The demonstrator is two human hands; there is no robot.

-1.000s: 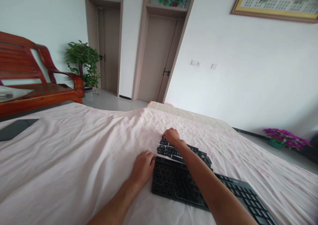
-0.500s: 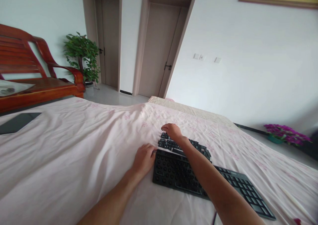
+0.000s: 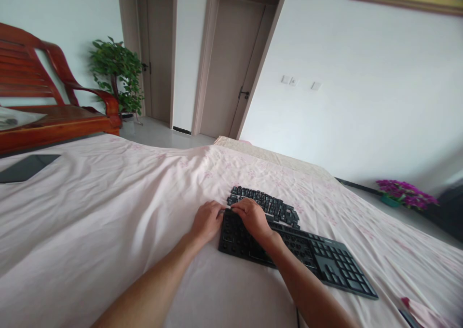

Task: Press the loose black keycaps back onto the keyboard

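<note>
The left arm reaches in from the near left, with the left hand [image 3: 207, 220] low over the pale pink cloth [image 3: 152, 251], at the far left corner of the keyboard [image 3: 327, 255]. Its fingers lie close together, bent forward, and the thumb is at the keyboard's corner; whether they grip it, I cannot tell. The right arm comes from the near right and slants across the keyboard. The right hand [image 3: 252, 218] is arched, back up, over the far left edge, its fingers curled down and bunched just beside the left hand. Whether the fingertips pinch a key cannot be told, as the hand itself hides them.

The keyboard is black and lies flat on the cloth, right of the middle, at a slant, with its right end nearer. Much of its left and middle part is bare of keys, showing dark round mounts, while the keys on the right end are in place. Just beyond its far edge, a band of loose black keys [image 3: 273, 206] lies on the cloth in uneven rows, partly behind the right hand.
</note>
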